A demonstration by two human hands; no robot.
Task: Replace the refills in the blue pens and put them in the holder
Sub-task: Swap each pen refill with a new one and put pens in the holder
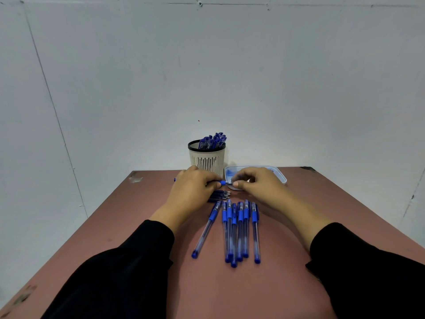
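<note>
My left hand [195,187] grips a blue pen [222,182] that lies sideways, its blue grip sticking out toward the right. My right hand [255,183] pinches the pen's tip end just beside it. Under my left hand lies a small bundle of dark refills [220,195]. Several blue pens [239,229] lie side by side on the table in front of me. The slotted white holder [207,158] with a black rim stands behind my hands, with several blue pens in it.
A shallow pale tray [280,176] with blue bits in it sits at the back right, partly behind my right hand. The reddish-brown table [230,291] ends at a white wall close behind the holder.
</note>
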